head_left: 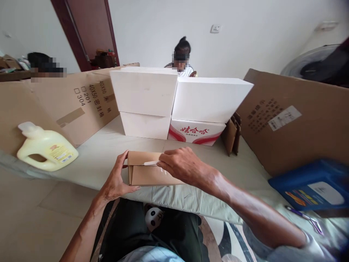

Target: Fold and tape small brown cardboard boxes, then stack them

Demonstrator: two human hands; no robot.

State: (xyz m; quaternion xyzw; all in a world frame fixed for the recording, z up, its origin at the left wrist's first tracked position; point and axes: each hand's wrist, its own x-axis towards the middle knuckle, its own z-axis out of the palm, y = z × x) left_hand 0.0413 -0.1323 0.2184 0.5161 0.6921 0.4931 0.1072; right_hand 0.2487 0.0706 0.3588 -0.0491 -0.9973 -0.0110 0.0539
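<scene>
Cardboard box (148,171) sits small and brown at the near edge of the table (103,153), right in front of us, between our two hands. Our left hand (117,182) clasps the box's left end, thumb up at the top corner, fingers curled under the front lower edge. Our right hand (181,163) lies over the right part of the top, fingers bent, pinching a thin white strip (151,163) that lies along the top flap; whether it is tape or a tool we cannot tell. Box lies flat, long axis left to right across our view, front face towards us, top flaps down.

Table is covered in a pale cloth, creased. On it, far side: stacked white boxes (144,91), and one more white box resting on a red-printed carton (196,133). Pale yellow jug (47,149) lies on its side at left against a big brown carton (81,98). Another large carton (294,120) leans at right, a blue container (313,185) near it, blurred. Small flat cardboard pieces (231,136) stand beside the red-printed carton. A person (182,60) sits behind the white boxes. White wall and dark red door (89,29) at the back.
</scene>
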